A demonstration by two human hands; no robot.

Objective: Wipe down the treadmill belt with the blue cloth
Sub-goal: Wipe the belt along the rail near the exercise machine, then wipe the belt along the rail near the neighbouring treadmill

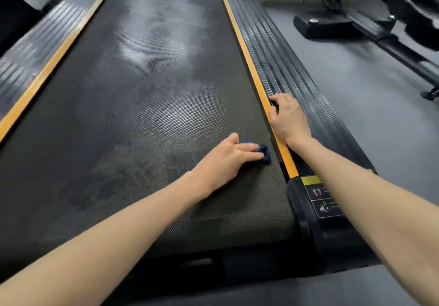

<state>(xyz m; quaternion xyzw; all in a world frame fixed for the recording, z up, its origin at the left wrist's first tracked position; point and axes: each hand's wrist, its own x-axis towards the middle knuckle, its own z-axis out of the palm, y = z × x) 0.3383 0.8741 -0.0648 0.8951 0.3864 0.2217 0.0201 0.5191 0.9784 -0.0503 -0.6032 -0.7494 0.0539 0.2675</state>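
Plainly the wiping is at an early stage, as I judge it. The treadmill belt [142, 115] carries pale, dusty smears [142, 49] up its middle toward 12 o'clock, and mottled grey blotches across the near half, out toward 8 o'clock. Only the near corner at about 4 o'clock, around the cloth, looks evenly dark, so I would guess that patch alone has been gone over. Most of the length remains to be done.

The blue cloth [264, 151] sits on the belt at that 4 o'clock corner, just beside the yellow strip [251, 68] that edges the belt. It is wadded up small. The person's left hand [225, 161] lies over it, fingers closed down on the wad and pressing it onto the belt, thumb raised on the far side. Just a dark blue lump shows past the fingertips, so how it is folded I cannot make out.

The right hand [288, 118] is off the belt, at roughly 2 o'clock from the cloth. It rests on the ribbed side rail [292, 75], its fingers hooked over the rail's inner edge across the yellow strip. It seems to be bracing the person rather than cleaning. It holds no cloth.
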